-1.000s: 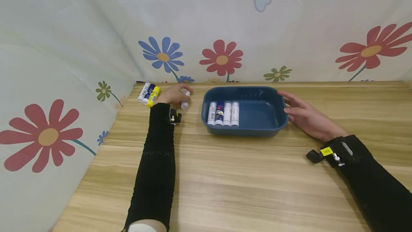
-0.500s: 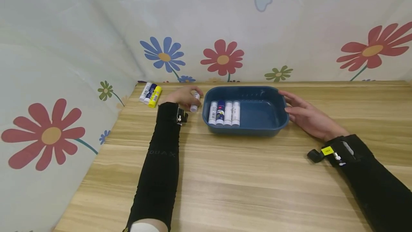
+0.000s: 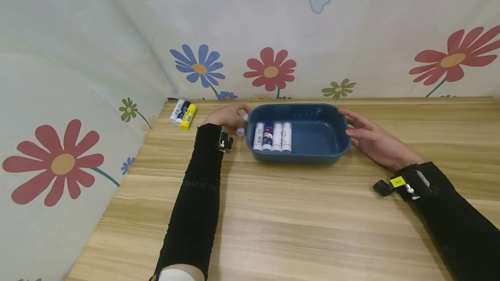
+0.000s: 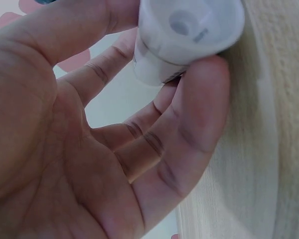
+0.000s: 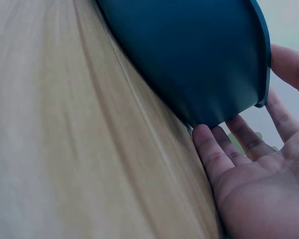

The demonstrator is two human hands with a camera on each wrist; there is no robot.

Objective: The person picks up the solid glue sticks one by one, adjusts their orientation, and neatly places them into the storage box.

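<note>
Head: white stick [image 3: 241, 130] held in left hand [image 3: 228, 116], just beside left end of blue tray [image 3: 304, 159] | Left wrist: barrel partly printed, end hollow; pinched by curled fingers; judged light, stiff, smooth, liable to roll, best taken mid-barrel | Right wrist: tray wall touched by right hand [image 5: 261, 174], fingers relaxed and spread, nothing grasped
</note>
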